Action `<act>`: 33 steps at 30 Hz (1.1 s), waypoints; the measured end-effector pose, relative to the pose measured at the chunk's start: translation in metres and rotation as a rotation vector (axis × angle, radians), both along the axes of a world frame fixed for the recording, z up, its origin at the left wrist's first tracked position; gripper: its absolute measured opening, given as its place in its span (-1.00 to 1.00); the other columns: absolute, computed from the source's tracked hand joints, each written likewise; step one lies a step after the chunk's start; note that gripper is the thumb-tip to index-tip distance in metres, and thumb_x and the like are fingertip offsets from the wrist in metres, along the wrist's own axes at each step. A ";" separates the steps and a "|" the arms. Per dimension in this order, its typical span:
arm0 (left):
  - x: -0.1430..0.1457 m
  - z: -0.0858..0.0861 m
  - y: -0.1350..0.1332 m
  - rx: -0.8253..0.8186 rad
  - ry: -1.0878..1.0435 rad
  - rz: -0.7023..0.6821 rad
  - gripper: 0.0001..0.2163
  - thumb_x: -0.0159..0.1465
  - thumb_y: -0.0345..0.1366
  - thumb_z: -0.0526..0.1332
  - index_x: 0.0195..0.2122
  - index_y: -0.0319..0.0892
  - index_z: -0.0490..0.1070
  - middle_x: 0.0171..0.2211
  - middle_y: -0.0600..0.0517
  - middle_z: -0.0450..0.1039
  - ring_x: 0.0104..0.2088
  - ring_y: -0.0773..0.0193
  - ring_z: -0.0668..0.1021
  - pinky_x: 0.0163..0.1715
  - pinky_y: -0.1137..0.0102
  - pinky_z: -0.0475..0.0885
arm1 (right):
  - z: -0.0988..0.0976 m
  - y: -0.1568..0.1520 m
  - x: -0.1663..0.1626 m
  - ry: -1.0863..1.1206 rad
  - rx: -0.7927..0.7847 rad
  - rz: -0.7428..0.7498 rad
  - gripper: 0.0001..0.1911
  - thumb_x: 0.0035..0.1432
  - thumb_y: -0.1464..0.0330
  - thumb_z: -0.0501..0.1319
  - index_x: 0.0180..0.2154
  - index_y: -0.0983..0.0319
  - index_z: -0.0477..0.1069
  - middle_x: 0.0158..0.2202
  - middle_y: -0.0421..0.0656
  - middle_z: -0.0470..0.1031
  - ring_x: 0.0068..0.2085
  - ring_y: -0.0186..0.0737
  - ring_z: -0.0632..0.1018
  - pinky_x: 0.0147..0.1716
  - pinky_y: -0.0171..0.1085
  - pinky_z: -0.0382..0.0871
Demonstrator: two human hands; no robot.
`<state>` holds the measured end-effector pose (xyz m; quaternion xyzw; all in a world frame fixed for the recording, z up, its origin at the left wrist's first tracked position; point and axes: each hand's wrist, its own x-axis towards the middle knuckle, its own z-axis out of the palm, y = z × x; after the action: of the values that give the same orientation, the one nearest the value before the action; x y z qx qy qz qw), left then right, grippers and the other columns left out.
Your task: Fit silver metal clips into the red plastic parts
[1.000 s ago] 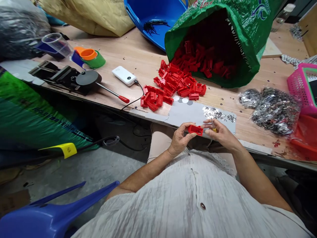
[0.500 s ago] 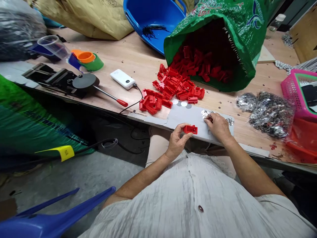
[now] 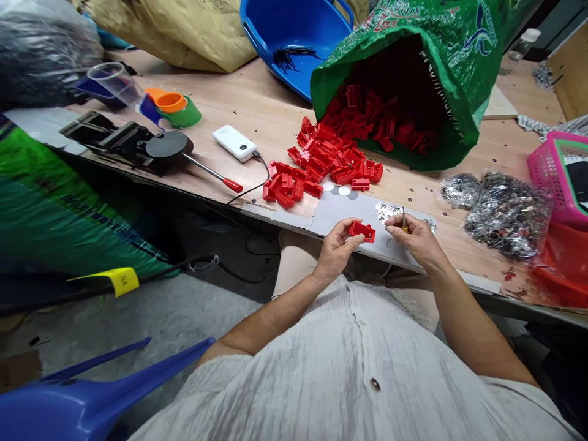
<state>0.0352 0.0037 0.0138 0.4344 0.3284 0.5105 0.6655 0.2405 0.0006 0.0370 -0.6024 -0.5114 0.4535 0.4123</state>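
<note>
My left hand [image 3: 337, 250] grips a small red plastic housing [image 3: 362, 231] just above the table's front edge, its hollow side facing up. Close on its right, my right hand [image 3: 416, 237] holds a slim tool with a yellow handle [image 3: 405, 225], its thin dark shaft pointing up. Thumb and index finger are pinched together towards the housing; whether a tiny part sits between the tips is too small to tell. Small silvery metal pieces [image 3: 384, 212] lie on the grey sheet [image 3: 342, 210] behind the right hand. A heap of red housings [image 3: 321, 156] lies further back, left of it.
A green sack [image 3: 459, 153] lies open with more red housings inside. Bags of metal parts [image 3: 508, 214] and a pink basket [image 3: 551, 174] are at right. To the left are a white power bank [image 3: 235, 143] with a cable and a black lever device [image 3: 168, 146]. A blue basin [image 3: 298, 37] stands behind.
My right hand has lifted off the metal pieces and come back towards me; the yellow-handled tool now shows in it. My left hand has tilted the red housing and shifted slightly right.
</note>
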 end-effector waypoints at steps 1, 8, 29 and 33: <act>0.001 0.000 -0.001 0.024 0.029 0.001 -0.64 0.19 -0.20 0.38 -0.02 -0.17 0.43 -0.12 -0.01 0.53 -0.12 0.30 0.56 -0.01 0.38 0.46 | 0.002 -0.003 -0.002 0.017 -0.010 -0.003 -0.68 0.02 0.13 0.35 -0.27 0.21 0.48 -0.34 -0.22 0.45 -0.42 -0.36 0.34 -0.43 -0.30 0.18; 0.001 0.004 -0.008 0.282 0.258 -0.023 -0.63 0.27 -0.20 0.30 0.08 -0.16 0.44 -0.01 -0.07 0.51 -0.08 0.27 0.58 -0.05 0.40 0.50 | 0.009 -0.020 -0.014 0.139 -0.114 0.037 -0.60 -0.04 0.08 0.41 -0.26 0.19 0.42 -0.44 -0.30 0.34 -0.54 -0.43 0.24 -0.55 -0.32 0.07; 0.007 -0.002 -0.006 -0.097 -0.058 -0.169 -0.59 0.22 -0.21 0.36 0.09 -0.10 0.45 -0.20 0.03 0.54 -0.23 0.35 0.56 -0.09 0.39 0.49 | 0.008 -0.034 -0.015 0.255 -0.094 0.081 -0.66 0.13 0.07 0.32 -0.30 0.18 0.33 -0.43 -0.27 0.42 -0.58 -0.47 0.23 -0.63 -0.37 0.04; 0.007 -0.002 -0.007 -0.098 -0.039 -0.188 -0.57 0.19 -0.21 0.38 0.09 -0.12 0.45 -0.19 0.02 0.56 -0.21 0.33 0.57 -0.09 0.38 0.50 | 0.011 -0.035 -0.014 0.247 -0.101 0.069 -0.65 0.12 0.06 0.31 -0.28 0.17 0.31 -0.39 -0.24 0.47 -0.57 -0.45 0.24 -0.64 -0.37 0.06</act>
<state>0.0422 -0.0034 0.0115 0.4201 0.2981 0.4375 0.7371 0.2263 -0.0348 0.0475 -0.5441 -0.4536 0.5632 0.4255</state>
